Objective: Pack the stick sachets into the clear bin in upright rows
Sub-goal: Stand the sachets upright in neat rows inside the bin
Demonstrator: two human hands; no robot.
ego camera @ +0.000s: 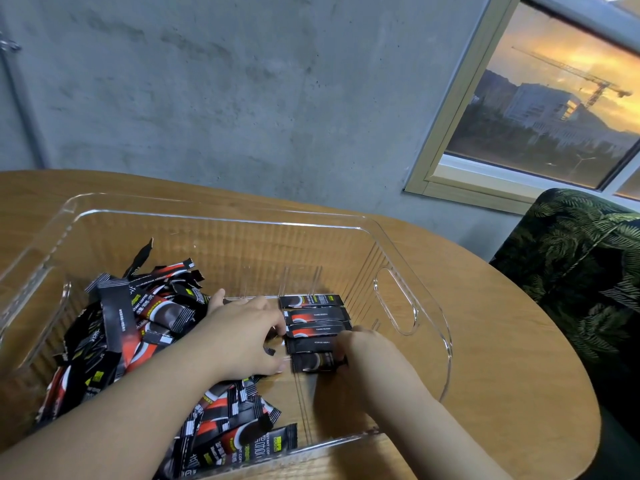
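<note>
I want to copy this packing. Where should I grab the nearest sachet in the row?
Probably pinch the nearest sachet at its right end, coming from the right as the right hand does: it lies crosswise, and the left hand crowds its other end.

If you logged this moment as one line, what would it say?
step: lining sachets | row of sachets: right side of clear bin | loose pile: left | left hand: beside row | right hand: on nearest sachet

Pile sachet (157, 308): "INSTANT COFFEE" partly legible, printed white on black.
Front sachet (242, 441): "INSTANT COF…" read, cut off at the bin edge.
Row sachets (313, 315): small print noted, too small to be read.
</note>
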